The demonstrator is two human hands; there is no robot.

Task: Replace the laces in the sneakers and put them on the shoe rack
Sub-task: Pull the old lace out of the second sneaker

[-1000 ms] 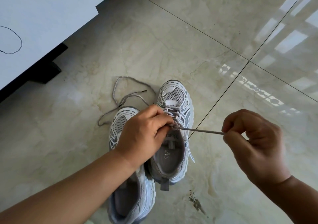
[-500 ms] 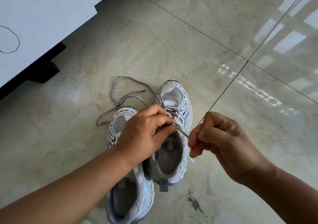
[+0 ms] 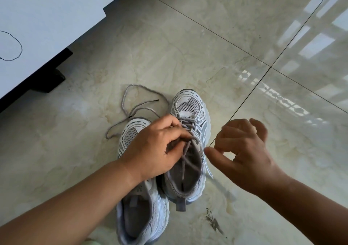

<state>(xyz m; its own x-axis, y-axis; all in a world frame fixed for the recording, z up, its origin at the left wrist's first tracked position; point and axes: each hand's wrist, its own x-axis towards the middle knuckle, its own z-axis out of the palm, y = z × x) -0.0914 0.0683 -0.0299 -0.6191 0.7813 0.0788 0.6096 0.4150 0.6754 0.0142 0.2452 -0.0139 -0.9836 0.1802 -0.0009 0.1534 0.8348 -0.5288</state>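
Now left hand (image 3: pixel 158 146) pinches lace (image 3: pixel 185 150); right hand (image 3: pixel 243 154) empty.

Your left hand (image 3: pixel 157 148) reaches in from lower left, forearm bare, fingers curled in a pinch. Your right hand (image 3: pixel 243 154) hovers just beside it, palm down, fingers loosely spread, holding nothing.

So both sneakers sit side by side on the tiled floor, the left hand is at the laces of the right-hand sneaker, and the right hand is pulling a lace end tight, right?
Not quite. In the head view the right hand holds nothing: its fingers are spread, beside the right-hand sneaker. The rest stands: both sneakers sit side by side on the tiled floor, and the left hand is at that sneaker's laces.
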